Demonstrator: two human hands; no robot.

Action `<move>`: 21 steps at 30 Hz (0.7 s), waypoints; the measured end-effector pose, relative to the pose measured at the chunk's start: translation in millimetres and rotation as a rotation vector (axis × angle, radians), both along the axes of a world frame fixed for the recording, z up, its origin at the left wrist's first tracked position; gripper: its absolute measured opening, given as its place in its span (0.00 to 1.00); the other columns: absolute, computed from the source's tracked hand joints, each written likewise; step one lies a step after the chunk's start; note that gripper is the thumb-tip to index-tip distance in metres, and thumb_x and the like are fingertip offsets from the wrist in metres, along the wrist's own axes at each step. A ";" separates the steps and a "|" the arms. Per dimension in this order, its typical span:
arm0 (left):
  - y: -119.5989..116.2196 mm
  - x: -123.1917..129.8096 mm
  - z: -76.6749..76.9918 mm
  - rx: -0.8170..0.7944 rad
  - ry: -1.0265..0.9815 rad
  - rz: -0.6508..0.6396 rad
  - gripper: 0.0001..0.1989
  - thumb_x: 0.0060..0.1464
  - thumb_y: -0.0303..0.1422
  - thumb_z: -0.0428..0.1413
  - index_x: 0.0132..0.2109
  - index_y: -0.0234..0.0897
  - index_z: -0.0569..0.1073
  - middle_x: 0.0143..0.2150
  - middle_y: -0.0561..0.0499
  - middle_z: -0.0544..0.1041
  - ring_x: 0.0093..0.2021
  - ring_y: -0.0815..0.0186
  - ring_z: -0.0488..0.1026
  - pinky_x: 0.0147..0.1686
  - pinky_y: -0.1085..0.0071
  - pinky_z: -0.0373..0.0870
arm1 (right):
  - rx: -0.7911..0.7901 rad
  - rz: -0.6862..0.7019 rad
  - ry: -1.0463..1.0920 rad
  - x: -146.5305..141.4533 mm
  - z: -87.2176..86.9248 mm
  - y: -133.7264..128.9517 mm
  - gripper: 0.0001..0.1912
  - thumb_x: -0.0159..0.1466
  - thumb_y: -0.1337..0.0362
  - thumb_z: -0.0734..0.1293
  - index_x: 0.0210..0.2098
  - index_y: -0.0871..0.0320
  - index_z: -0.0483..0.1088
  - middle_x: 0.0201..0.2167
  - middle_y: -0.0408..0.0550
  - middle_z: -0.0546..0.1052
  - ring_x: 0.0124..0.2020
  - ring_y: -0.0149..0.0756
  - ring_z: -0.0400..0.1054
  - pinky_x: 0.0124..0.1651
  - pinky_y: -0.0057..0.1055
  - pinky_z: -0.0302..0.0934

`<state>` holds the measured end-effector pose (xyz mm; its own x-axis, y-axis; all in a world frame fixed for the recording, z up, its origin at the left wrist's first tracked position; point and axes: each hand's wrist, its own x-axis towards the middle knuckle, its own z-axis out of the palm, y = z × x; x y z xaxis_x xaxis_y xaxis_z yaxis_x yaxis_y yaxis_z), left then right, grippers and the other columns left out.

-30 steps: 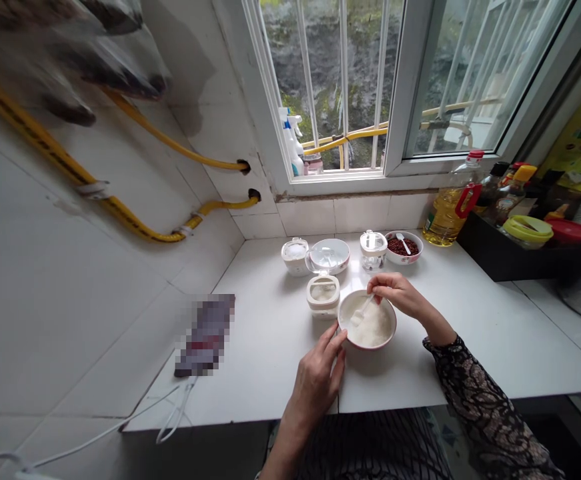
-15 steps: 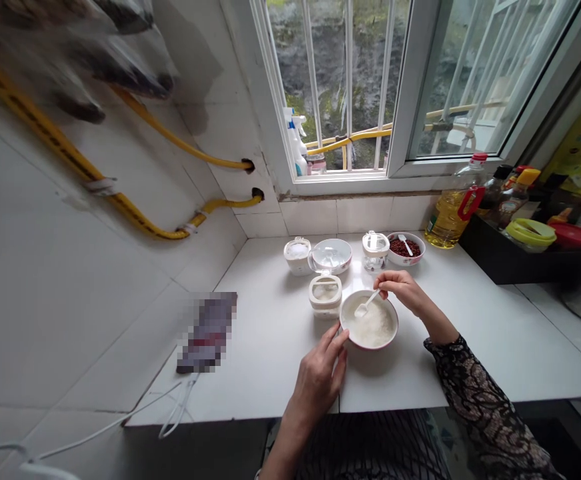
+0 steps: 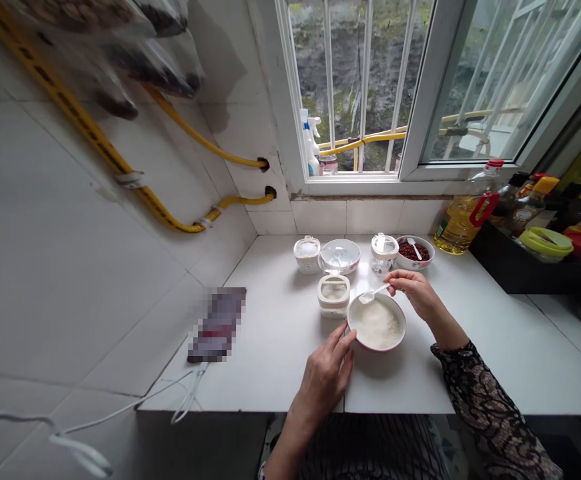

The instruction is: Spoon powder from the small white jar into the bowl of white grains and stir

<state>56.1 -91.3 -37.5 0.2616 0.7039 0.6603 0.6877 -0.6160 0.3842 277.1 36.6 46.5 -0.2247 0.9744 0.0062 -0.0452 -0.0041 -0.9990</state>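
Note:
A white bowl (image 3: 404,328) holding off-white powder (image 3: 376,321) stands near the front of the counter. My left hand (image 3: 324,368) steadies it, fingertips against the left side of its rim. Between the fingers of my right hand (image 3: 415,292) is the handle of a small white plastic spoon (image 3: 368,298). The spoon's head is over the far part of the bowl, tilted; whether it touches the powder I cannot tell. Just left of the bowl sits a clear-lidded jar (image 3: 334,305) with pale contents.
Behind stand a jar of white grains (image 3: 307,256), a clear glass bowl (image 3: 340,255), another lidded jar (image 3: 383,253) and a bowl of dark red pieces (image 3: 415,260) with a white spoon. An oil bottle (image 3: 463,217) and a black condiment box (image 3: 513,263) are at right. A blurred dark object (image 3: 219,327) lies left.
The spoon has risen from the powder toward the bowl's far rim, its handle now lying flatter. My left hand stays at the bowl. The whole view has shifted slightly.

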 end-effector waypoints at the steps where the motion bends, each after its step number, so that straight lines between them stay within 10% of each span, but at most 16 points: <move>1: 0.1 0.0 -0.1 0.001 0.001 -0.001 0.21 0.63 0.22 0.48 0.61 0.38 0.65 0.59 0.37 0.75 0.57 0.57 0.77 0.50 0.65 0.79 | -0.002 -0.007 0.010 -0.6 -0.5 0.4 0.08 0.47 0.61 0.71 0.25 0.59 0.76 0.18 0.42 0.71 0.24 0.33 0.63 0.36 0.35 0.58; 9: 0.5 -0.8 -0.9 0.003 0.001 -0.004 0.21 0.63 0.22 0.48 0.61 0.37 0.65 0.58 0.37 0.75 0.56 0.57 0.77 0.49 0.65 0.80 | 0.126 -0.074 0.032 -24.0 -2.1 -1.4 0.11 0.53 0.57 0.71 0.30 0.58 0.75 0.21 0.43 0.74 0.26 0.34 0.67 0.36 0.35 0.62; 17: 1.4 0.2 -1.3 0.017 0.001 0.001 0.20 0.64 0.22 0.47 0.61 0.36 0.65 0.58 0.36 0.75 0.56 0.56 0.77 0.48 0.64 0.80 | 1.022 -0.040 -0.557 -54.0 -4.8 -20.7 0.11 0.69 0.70 0.59 0.37 0.55 0.73 0.30 0.47 0.80 0.34 0.39 0.71 0.51 0.42 0.60; 21: 1.0 0.3 -0.5 0.015 0.000 -0.001 0.20 0.64 0.22 0.48 0.61 0.36 0.66 0.58 0.36 0.75 0.56 0.56 0.78 0.48 0.65 0.80 | 1.127 -0.005 -0.618 -51.4 -2.1 -21.8 0.12 0.69 0.72 0.58 0.38 0.55 0.73 0.30 0.47 0.80 0.33 0.39 0.71 0.50 0.41 0.60</move>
